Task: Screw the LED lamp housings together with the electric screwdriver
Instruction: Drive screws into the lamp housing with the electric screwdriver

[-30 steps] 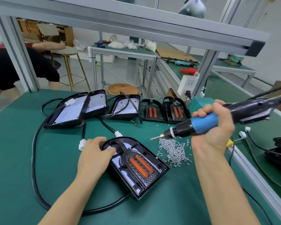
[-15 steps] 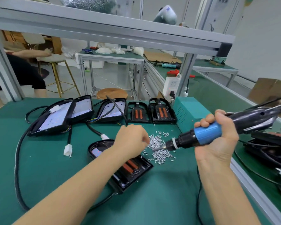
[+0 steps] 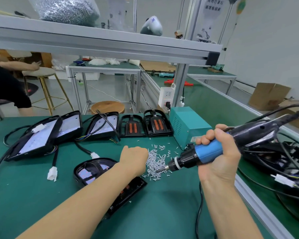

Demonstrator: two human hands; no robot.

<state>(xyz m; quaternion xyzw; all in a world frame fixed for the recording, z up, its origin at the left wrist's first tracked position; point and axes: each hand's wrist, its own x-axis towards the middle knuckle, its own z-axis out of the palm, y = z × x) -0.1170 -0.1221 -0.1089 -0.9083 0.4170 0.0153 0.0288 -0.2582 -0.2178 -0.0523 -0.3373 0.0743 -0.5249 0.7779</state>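
A black LED lamp housing (image 3: 91, 171) lies on the green table (image 3: 162, 213), partly under my left forearm. To its right is a pile of small silver screws (image 3: 156, 163). My left hand (image 3: 134, 157) is at the pile's left edge with its fingers curled down into the screws; the fingertips are hidden. My right hand (image 3: 219, 157) grips the blue sleeve of the electric screwdriver (image 3: 207, 150). The screwdriver's bit points left and down, and its tip hovers over the pile's near right side.
Open lamp housings (image 3: 41, 137) with cables and two black back covers (image 3: 156, 124) line the table's far side. A teal power box (image 3: 188, 126) stands behind the screws. More black housings and wires (image 3: 269, 157) lie at the right. A white connector (image 3: 52, 173) lies at the left.
My left hand left the lamp housing and moved right to the screw pile. The screwdriver came down and its tip now hangs over the pile. My head tilted up.
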